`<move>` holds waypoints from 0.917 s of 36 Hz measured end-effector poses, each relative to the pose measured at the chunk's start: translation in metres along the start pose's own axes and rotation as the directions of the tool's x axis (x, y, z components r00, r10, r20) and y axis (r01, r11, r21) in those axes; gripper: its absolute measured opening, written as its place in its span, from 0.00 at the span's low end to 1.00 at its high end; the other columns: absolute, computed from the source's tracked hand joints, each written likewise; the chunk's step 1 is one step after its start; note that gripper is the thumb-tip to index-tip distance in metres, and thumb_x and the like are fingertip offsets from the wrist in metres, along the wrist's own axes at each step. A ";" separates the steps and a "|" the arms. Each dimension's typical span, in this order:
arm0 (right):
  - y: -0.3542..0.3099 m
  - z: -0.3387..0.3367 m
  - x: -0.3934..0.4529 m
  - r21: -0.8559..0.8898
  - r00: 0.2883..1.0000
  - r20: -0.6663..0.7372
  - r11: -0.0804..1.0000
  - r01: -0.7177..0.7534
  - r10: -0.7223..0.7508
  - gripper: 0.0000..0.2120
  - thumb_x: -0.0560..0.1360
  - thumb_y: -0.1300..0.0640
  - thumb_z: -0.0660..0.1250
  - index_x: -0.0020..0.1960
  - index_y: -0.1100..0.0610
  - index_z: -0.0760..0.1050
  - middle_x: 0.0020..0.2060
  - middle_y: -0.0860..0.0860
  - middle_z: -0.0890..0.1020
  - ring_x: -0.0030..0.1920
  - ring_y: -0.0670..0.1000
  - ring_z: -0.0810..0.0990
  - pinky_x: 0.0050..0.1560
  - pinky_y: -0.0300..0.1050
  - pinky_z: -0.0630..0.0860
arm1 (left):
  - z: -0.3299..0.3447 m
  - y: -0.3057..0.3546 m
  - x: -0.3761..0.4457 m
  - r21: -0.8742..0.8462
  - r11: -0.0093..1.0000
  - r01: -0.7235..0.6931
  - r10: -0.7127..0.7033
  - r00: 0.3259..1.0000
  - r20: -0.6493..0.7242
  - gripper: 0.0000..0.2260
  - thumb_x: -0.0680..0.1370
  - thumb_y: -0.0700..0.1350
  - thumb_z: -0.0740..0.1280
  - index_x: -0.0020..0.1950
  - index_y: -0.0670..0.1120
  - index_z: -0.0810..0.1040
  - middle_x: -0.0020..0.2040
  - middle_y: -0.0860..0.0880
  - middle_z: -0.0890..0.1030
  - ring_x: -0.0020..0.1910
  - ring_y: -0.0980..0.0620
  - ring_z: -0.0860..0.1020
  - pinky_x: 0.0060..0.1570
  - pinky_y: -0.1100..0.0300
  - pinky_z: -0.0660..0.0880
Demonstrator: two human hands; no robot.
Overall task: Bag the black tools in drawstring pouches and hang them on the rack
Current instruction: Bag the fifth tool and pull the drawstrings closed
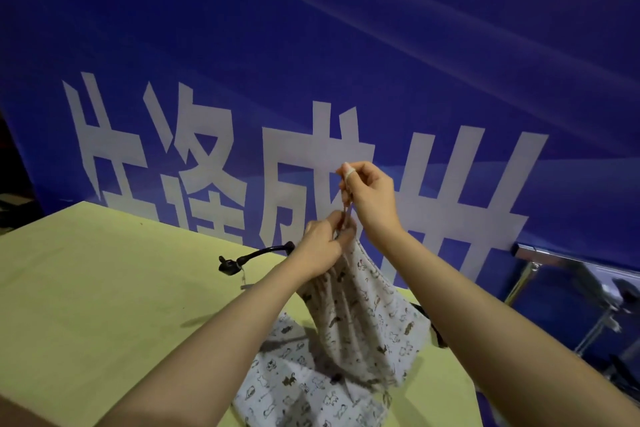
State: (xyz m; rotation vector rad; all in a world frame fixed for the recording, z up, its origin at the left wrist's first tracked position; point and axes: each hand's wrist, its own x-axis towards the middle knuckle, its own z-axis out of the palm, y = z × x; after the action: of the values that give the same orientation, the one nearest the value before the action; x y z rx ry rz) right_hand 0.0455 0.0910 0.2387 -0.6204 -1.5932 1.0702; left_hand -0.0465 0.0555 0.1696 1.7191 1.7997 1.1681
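Observation:
A white drawstring pouch (363, 319) printed with small cats hangs above the yellow table (86, 288), its neck bunched. My left hand (320, 246) grips the gathered neck. Just above it my right hand (370, 194) pinches the drawstring (345, 215) and holds it taut upward. What the pouch contains is hidden. A second pouch (294, 388) of the same fabric lies flat on the table beneath. A black tool (249, 258) with a curved handle and a small tag lies on the table to the left of my hands.
A blue banner (311, 62) with large white characters stands right behind the table. A chrome metal rack (568, 274) stands at the right, beyond the table's edge. Something dark (438, 333) shows by the table's right edge, partly hidden by my right forearm.

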 end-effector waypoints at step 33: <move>-0.026 -0.018 -0.004 -0.007 0.908 -0.410 0.996 0.089 -0.084 0.11 0.81 0.57 0.58 0.51 0.61 0.77 0.34 0.49 0.75 0.35 0.45 0.73 0.36 0.34 0.73 | 0.006 0.008 -0.007 0.588 0.808 0.031 -0.033 0.999 -0.007 0.13 0.81 0.54 0.53 0.42 0.49 0.71 0.40 0.49 0.79 0.44 0.46 0.75 0.57 0.51 0.64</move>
State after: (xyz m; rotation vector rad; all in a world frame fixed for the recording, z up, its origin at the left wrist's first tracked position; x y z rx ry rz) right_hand 0.0670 0.0815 0.2603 -0.7072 -1.2333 0.8174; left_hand -0.0352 0.0499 0.1705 1.9847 2.3486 0.6052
